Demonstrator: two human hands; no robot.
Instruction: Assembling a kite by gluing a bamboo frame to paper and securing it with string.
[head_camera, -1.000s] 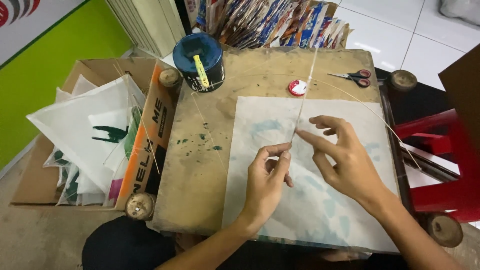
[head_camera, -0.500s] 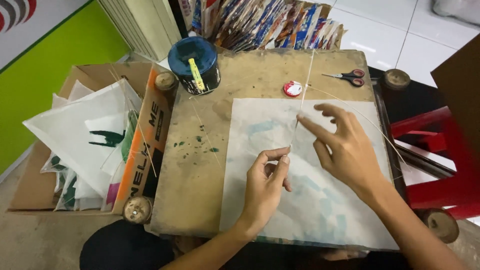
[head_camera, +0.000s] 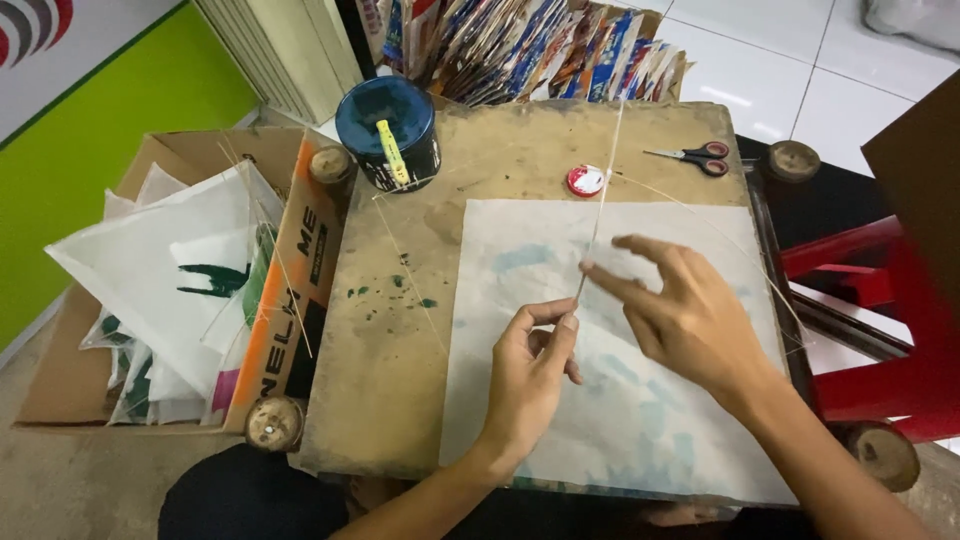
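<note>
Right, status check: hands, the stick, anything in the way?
Left hand pinches the thin stick at its near end. Right hand open, fingertip on the stick. Stick lies over the white paper sheet. Scissors and red disc lie apart.

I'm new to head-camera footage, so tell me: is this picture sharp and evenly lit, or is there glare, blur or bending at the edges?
Head view: soft, even light, weak shadows under the left hand and right hand; faint glare on the white floor tiles; the thin stick is fine but visible; the wide lens makes the table edges splay outward; the right hand's fingertips look slightly soft.
</note>
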